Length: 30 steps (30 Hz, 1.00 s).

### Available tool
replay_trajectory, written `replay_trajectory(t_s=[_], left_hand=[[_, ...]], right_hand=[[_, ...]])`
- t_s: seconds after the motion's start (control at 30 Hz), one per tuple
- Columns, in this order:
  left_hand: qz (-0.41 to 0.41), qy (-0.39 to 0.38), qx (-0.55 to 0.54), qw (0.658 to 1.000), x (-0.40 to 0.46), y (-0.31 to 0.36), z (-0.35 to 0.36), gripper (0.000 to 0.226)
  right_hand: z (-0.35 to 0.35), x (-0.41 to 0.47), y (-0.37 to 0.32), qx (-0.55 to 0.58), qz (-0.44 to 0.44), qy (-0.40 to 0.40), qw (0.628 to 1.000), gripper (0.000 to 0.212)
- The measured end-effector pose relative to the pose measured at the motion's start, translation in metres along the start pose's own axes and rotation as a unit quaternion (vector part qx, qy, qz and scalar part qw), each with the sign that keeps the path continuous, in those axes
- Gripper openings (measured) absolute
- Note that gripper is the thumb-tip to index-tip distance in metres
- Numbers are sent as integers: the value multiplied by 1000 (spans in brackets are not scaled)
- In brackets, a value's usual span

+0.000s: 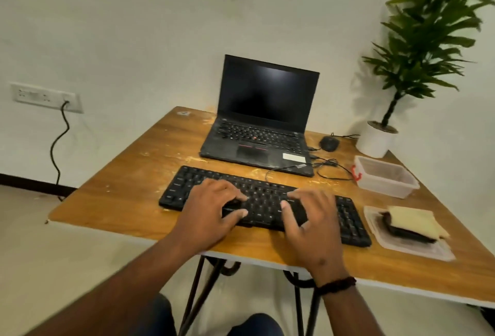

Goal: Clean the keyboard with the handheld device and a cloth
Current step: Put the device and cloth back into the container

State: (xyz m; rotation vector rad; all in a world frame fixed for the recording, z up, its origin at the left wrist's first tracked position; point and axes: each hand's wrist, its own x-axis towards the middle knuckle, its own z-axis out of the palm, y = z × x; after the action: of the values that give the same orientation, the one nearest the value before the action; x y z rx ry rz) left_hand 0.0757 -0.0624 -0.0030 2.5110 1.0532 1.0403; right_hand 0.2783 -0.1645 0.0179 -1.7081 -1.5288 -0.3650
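I see a white wall (134, 27) behind a scuffed wooden table (128, 193), an open laptop (257, 132) at its back; the black keyboard (267, 201) lies in front, my left hand (209, 212) and right hand (313, 223) resting spread on its keys, holding nothing; yellow cloth (412, 220) right

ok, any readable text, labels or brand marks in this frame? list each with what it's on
None can be read.
Keyboard key legends: too small and blurred.
Laptop key legends: blurred.
White sticker on the laptop palm rest: no legible print.
Small mark at the laptop's front right corner: maybe a logo, unreadable.
Sticker at the table's far left corner: blurred.
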Motion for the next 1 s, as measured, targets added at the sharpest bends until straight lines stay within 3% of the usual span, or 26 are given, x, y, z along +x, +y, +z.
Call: replay_trajectory(t_s=[0.13,0.27,0.33,0.43,0.63,1.0], left_hand=[[14,-24,12,1000,-11,-24,-15,39],[22,-24,8,999,-14,-33,-15,28],[26,-15,10,1000,-14,-33,-13,35],[24,-11,24,999,-11,-36,-10,43],[13,-20,36,999,12,-43,-7,26],[-23,-7,23,999,31,-56,6,22]], right_hand=[[9,-2,-14,-150,30,-174,973,58],[15,-4,-11,-127,81,-252,956,67],[17,-2,-8,-117,83,-276,950,68],[19,3,-3,-90,87,-282,951,68],[33,24,4,-63,79,-266,959,67],[55,43,9,-48,98,-234,966,71]])
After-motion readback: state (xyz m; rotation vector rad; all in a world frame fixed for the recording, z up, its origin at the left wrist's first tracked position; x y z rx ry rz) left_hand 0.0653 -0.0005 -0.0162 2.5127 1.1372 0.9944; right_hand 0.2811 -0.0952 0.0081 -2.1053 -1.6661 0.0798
